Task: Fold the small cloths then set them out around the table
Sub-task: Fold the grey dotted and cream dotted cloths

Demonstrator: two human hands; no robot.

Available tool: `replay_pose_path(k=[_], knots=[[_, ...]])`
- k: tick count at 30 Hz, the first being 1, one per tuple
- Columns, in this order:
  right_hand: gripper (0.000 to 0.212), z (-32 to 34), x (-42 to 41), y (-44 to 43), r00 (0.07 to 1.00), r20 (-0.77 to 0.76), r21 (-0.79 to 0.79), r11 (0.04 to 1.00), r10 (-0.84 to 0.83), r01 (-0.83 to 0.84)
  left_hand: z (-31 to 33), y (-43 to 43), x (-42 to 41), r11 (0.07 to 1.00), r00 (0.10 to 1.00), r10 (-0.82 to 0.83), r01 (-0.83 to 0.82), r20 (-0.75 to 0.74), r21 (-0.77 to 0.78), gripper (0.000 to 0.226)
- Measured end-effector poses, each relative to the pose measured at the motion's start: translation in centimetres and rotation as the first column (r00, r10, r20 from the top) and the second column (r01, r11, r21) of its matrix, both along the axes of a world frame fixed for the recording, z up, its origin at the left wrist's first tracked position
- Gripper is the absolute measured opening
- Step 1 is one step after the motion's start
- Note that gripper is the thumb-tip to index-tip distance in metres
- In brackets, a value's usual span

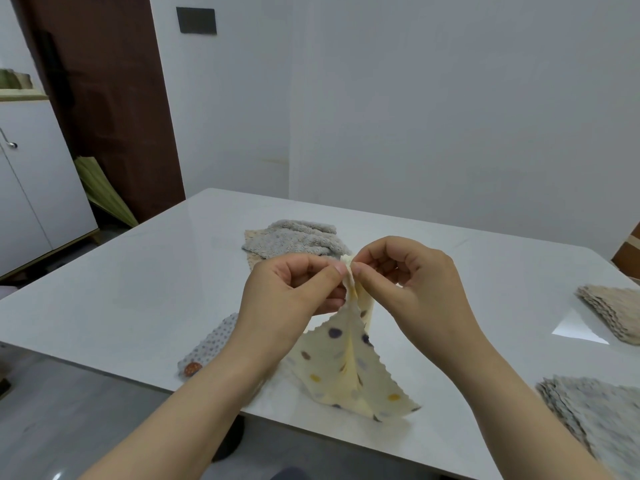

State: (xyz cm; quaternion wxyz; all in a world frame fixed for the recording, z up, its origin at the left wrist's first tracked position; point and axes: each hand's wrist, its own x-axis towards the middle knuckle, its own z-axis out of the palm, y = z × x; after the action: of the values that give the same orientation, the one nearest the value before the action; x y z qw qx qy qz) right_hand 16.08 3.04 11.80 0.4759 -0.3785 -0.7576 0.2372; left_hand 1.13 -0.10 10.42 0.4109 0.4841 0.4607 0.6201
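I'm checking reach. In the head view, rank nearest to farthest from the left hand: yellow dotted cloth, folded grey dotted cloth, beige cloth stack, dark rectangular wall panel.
1. Yellow dotted cloth, pinched in the left hand.
2. Folded grey dotted cloth, beside the left wrist.
3. Beige cloth stack, at the right edge of the table.
4. Dark rectangular wall panel, on the far wall.

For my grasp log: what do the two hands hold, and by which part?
Both the left hand and right hand pinch the pale yellow polka-dot cloth at its raised top tip.
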Motion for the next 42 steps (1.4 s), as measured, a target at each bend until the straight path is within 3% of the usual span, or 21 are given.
replay_pose_path(k=[19,25,28,39,42], knots=[[0.009,0.0,0.1,0.3,0.999,0.024,-0.022,0.999,0.029,-0.029,-0.1,0.4,-0.5,0.999,0.999,0.01,-0.009,-0.038,0.038,0.008],[0.003,-0.1,2.1,1.5,0.975,0.216,-0.14,0.99,0.057,-0.026,0.3,1.3,-1.4,0.996,0.993,0.082,-0.078,-0.09,0.05,0.015],[0.002,0.1,2.6,2.2,0.959,0.285,-0.099,0.995,0.005,0.025,0.2,1.8,-1.7,0.988,0.982,0.149,-0.143,-0.117,0.054,0.026],[0.015,0.9,3.6,2.6,0.91,0.399,0.028,0.994,-0.111,0.109,0.0,2.3,-1.9,0.972,0.954,0.22,-0.197,-0.202,0.129,0.012],[0.005,1.0,3.5,2.6,0.881,0.455,0.065,0.992,-0.128,0.11,0.0,2.3,-1.5,0.967,0.949,0.228,-0.195,-0.217,0.164,0.013]])
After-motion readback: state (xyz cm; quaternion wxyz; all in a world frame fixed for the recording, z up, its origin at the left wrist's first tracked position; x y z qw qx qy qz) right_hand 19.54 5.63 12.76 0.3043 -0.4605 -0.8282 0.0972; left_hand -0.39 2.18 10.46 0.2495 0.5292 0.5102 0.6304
